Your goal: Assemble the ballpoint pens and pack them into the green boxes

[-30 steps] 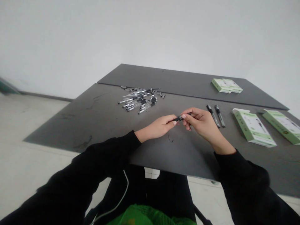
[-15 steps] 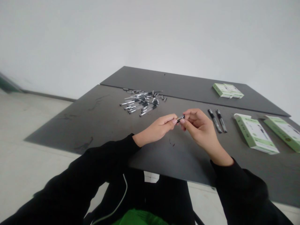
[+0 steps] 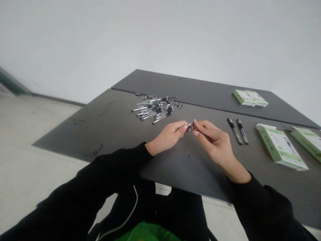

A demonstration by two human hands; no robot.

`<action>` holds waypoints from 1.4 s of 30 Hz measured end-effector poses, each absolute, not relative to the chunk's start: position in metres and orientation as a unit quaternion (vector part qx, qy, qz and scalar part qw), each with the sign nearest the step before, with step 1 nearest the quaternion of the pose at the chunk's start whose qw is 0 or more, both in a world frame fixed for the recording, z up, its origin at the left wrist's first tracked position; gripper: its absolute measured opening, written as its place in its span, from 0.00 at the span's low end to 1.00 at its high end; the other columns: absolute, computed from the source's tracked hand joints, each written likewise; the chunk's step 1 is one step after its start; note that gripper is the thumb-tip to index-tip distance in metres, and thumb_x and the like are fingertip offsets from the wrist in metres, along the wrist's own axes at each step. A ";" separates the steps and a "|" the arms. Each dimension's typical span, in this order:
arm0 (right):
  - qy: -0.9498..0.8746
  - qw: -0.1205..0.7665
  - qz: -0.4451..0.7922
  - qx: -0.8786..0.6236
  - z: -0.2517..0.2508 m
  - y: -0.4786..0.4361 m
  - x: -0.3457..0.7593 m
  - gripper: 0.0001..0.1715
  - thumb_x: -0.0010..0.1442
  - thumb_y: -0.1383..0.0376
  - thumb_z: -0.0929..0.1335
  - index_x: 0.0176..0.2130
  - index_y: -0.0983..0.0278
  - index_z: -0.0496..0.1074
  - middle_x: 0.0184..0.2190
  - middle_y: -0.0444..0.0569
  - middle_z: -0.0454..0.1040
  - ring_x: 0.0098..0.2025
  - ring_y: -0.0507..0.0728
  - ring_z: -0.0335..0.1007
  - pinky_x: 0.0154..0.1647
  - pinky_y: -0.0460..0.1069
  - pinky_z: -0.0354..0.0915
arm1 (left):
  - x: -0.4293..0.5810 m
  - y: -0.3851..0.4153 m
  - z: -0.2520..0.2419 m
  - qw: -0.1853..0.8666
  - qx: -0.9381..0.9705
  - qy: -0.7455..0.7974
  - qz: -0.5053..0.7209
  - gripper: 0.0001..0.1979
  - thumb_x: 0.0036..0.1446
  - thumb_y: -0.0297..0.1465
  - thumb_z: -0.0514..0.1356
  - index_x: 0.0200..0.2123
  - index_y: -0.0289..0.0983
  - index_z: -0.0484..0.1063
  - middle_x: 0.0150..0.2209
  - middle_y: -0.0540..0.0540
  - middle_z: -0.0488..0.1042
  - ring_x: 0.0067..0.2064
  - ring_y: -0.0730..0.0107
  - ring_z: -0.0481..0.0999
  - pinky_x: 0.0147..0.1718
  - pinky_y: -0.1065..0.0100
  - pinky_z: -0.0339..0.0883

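Note:
Both hands meet above the dark grey table (image 3: 112, 130), pinching one small black and silver pen (image 3: 190, 126) between them. My left hand (image 3: 170, 135) grips its left end with closed fingers. My right hand (image 3: 213, 140) holds the right end between thumb and fingertips, and most of the pen is hidden inside this hand. A loose pile of similar pens (image 3: 155, 107) lies beyond my left hand. Two more pens (image 3: 238, 131) lie side by side just right of my right hand.
A green and white box (image 3: 281, 147) lies at the right, another box (image 3: 307, 140) beside it at the frame's edge. A pair of flat green boxes (image 3: 250, 98) sits on the far table. The table's near edge runs just past my sleeves, with pale floor at the left.
My hands have drawn closer together on the pen, so less of it shows between them. The camera has shifted slightly, moving everything a little to the right.

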State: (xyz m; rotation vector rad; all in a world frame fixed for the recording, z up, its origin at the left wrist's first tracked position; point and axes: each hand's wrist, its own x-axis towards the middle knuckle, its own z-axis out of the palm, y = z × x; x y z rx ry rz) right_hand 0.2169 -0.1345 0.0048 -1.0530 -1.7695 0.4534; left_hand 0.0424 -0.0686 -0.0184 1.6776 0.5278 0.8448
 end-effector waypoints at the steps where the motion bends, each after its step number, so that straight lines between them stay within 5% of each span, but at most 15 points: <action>1: -0.735 0.489 0.198 -0.426 0.005 -0.133 0.217 0.18 0.65 0.67 0.68 0.53 0.57 0.78 0.43 0.50 0.78 0.44 0.56 0.74 0.50 0.56 0.68 | 0.042 -0.068 -0.019 0.564 0.709 0.225 0.359 0.18 0.67 0.44 0.50 0.30 0.38 0.59 0.23 0.56 0.53 0.24 0.78 0.51 0.23 0.72 0.48; 9: -0.651 0.562 0.314 -0.403 0.009 -0.127 0.227 0.16 0.66 0.63 0.67 0.53 0.57 0.77 0.38 0.47 0.78 0.38 0.54 0.73 0.45 0.54 0.68 | 0.046 -0.080 -0.004 0.669 0.624 0.173 0.365 0.15 0.67 0.44 0.51 0.34 0.38 0.60 0.22 0.58 0.52 0.20 0.80 0.48 0.19 0.73 0.44; 12: -0.592 0.599 0.322 -0.433 0.012 -0.130 0.233 0.15 0.64 0.62 0.69 0.51 0.58 0.72 0.38 0.46 0.77 0.33 0.52 0.71 0.39 0.51 0.68 | 0.049 -0.083 0.003 0.668 0.598 0.159 0.413 0.13 0.68 0.42 0.50 0.37 0.38 0.62 0.22 0.58 0.56 0.20 0.80 0.54 0.20 0.73 0.49; 15: -0.639 0.510 0.302 -0.491 0.009 -0.140 0.231 0.08 0.62 0.61 0.69 0.42 0.61 0.72 0.34 0.46 0.75 0.33 0.53 0.70 0.37 0.49 0.67 | 0.051 -0.082 0.004 0.614 0.615 0.162 0.468 0.12 0.69 0.40 0.51 0.39 0.38 0.62 0.26 0.53 0.69 0.28 0.76 0.69 0.31 0.71 0.63; 18: -0.700 0.392 0.293 -0.520 -0.003 -0.153 0.215 0.10 0.62 0.59 0.69 0.42 0.63 0.72 0.36 0.49 0.76 0.37 0.55 0.72 0.39 0.50 0.67 | 0.057 -0.085 0.003 0.624 0.608 0.178 0.458 0.12 0.67 0.41 0.54 0.41 0.38 0.62 0.35 0.47 0.78 0.32 0.73 0.74 0.34 0.70 0.66; 21: -0.701 0.359 0.275 -0.551 -0.014 -0.161 0.198 0.06 0.63 0.62 0.66 0.37 0.63 0.70 0.31 0.49 0.76 0.32 0.55 0.71 0.35 0.50 0.65 | 0.065 -0.094 0.002 0.678 0.594 0.190 0.389 0.13 0.64 0.42 0.58 0.42 0.39 0.62 0.43 0.43 0.80 0.30 0.73 0.75 0.28 0.71 0.65; 26: -0.681 0.337 0.233 -0.607 0.004 -0.161 0.233 0.15 0.64 0.60 0.61 0.32 0.64 0.71 0.28 0.49 0.76 0.30 0.56 0.71 0.35 0.50 0.64 | 0.066 -0.095 -0.003 0.648 0.630 0.210 0.372 0.14 0.65 0.39 0.56 0.50 0.39 0.66 0.52 0.39 0.77 0.50 0.64 0.76 0.43 0.66 0.69; 30: -0.585 0.271 0.140 -0.751 0.033 -0.154 0.320 0.17 0.62 0.58 0.63 0.41 0.66 0.75 0.24 0.48 0.75 0.26 0.56 0.69 0.31 0.50 0.62 | 0.059 -0.078 -0.015 0.623 0.615 0.304 0.377 0.08 0.63 0.31 0.52 0.40 0.37 0.71 0.35 0.46 0.75 0.38 0.70 0.75 0.34 0.70 0.65; 33: -0.528 0.163 0.062 -0.831 0.038 -0.142 0.379 0.15 0.61 0.63 0.63 0.35 0.67 0.76 0.19 0.50 0.71 0.26 0.59 0.70 0.31 0.51 0.60 | 0.057 -0.071 -0.019 0.619 0.608 0.339 0.364 0.08 0.59 0.27 0.51 0.33 0.36 0.69 0.27 0.50 0.69 0.28 0.74 0.69 0.27 0.71 0.58; 37: -0.523 0.017 0.023 -0.852 0.023 -0.123 0.416 0.14 0.58 0.68 0.65 0.23 0.68 0.74 0.21 0.59 0.73 0.32 0.64 0.73 0.33 0.52 0.59 | 0.055 -0.069 -0.019 0.522 0.695 0.336 0.362 0.09 0.60 0.28 0.50 0.32 0.37 0.68 0.26 0.51 0.68 0.30 0.72 0.69 0.32 0.69 0.61; 42: -0.503 -0.040 0.070 -0.861 0.010 -0.108 0.417 0.15 0.58 0.68 0.64 0.26 0.71 0.76 0.26 0.65 0.75 0.35 0.65 0.75 0.34 0.52 0.61 | 0.055 -0.058 -0.029 0.292 0.820 0.362 0.333 0.07 0.60 0.26 0.51 0.34 0.38 0.68 0.33 0.48 0.70 0.38 0.66 0.70 0.42 0.64 0.64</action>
